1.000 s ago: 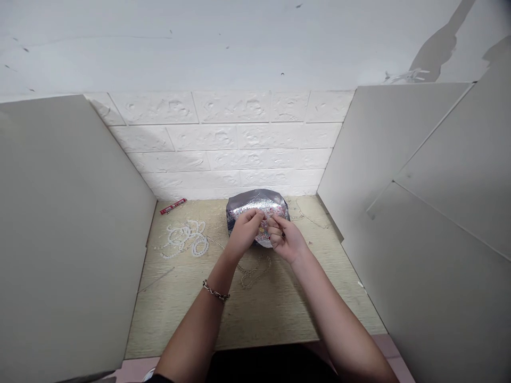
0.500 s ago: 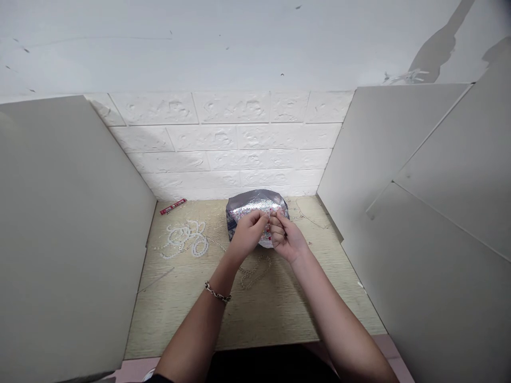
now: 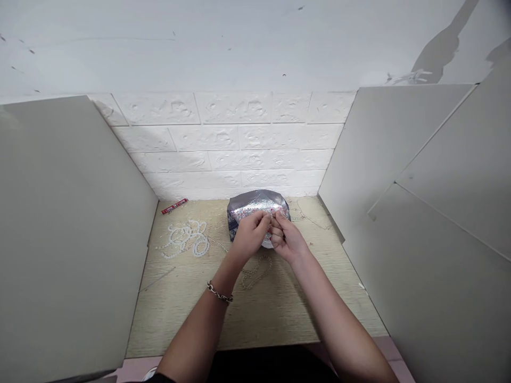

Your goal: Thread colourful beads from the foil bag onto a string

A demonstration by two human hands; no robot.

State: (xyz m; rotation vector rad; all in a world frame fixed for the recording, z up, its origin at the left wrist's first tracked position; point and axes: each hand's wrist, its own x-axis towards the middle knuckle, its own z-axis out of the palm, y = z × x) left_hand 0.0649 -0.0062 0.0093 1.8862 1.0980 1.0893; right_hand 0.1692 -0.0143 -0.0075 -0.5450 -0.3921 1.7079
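Observation:
A shiny silver foil bag (image 3: pixel 255 202) with small colourful beads in it lies open at the back of the wooden table (image 3: pixel 279 308). My left hand (image 3: pixel 249 236) and my right hand (image 3: pixel 286 238) meet over the bag's mouth, fingertips pinched together on something too small to make out. A thin beaded string (image 3: pixel 252 274) lies on the table under my hands. My left wrist carries a chain bracelet (image 3: pixel 219 293).
A heap of white bead strings (image 3: pixel 187 238) lies at the left, with a small red tool (image 3: pixel 174 206) behind it by the white brick wall. Thin chains (image 3: pixel 298 211) lie to the bag's right. Grey partition boards (image 3: pixel 67 234) stand on both sides.
My two hands have drawn closer, fingertips now touching over the bag. Nothing else on the table has shifted.

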